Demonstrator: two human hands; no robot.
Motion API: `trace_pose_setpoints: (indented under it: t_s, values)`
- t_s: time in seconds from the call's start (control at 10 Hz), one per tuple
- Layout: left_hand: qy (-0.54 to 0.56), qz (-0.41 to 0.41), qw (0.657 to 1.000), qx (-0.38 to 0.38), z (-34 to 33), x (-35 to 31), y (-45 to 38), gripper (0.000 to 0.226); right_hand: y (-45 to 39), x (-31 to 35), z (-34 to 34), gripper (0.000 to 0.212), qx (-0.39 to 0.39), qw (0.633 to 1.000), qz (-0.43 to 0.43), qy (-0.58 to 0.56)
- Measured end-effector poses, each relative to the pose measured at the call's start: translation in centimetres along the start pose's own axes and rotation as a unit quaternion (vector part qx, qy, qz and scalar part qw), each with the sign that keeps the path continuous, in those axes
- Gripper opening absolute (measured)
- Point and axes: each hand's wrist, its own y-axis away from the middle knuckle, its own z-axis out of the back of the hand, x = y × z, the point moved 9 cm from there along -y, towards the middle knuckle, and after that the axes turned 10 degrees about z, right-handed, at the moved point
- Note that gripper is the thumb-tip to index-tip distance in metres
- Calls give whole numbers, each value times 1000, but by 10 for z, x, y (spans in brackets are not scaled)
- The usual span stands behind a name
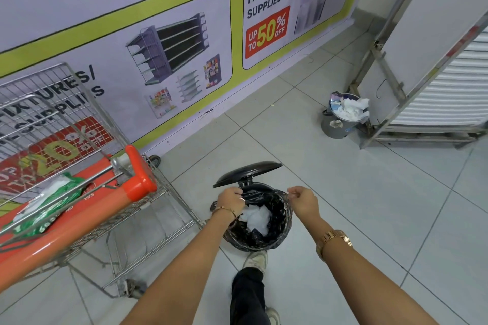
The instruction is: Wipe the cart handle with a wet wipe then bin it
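A black pedal bin (280, 236) stands on the floor below me with its lid (248, 173) tipped up. Crumpled white wipes (257, 217) lie inside on the black liner. My left hand (231, 202) is closed on the liner at the rim's left side. At the rim's right edge, my right hand (303, 200) has thumb and finger pinched on the liner. My shoe (255, 261) rests at the bin's front base. To the left is the cart's orange handle (79, 237), and a green and white wipe pack (47, 202) lies in the cart seat.
The wire cart (148, 221) stands close to the bin's left side. A grey metal bucket (336, 124) stuffed with paper sits at the back right beside a metal rack (390, 82). A printed banner (184, 8) covers the wall behind. Tiled floor lies to the right.
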Motion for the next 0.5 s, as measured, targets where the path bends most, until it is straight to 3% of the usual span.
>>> trace_pose_setpoints:
  t_s: [0.2,0.5]
  values:
    - [2,-128,983,-131,49,-52,36,26,19,68,46,24,-77,989,127,-1]
    - [-38,-231,943,-236,111,-114,122,45,66,161,100,39,-128,957,253,55]
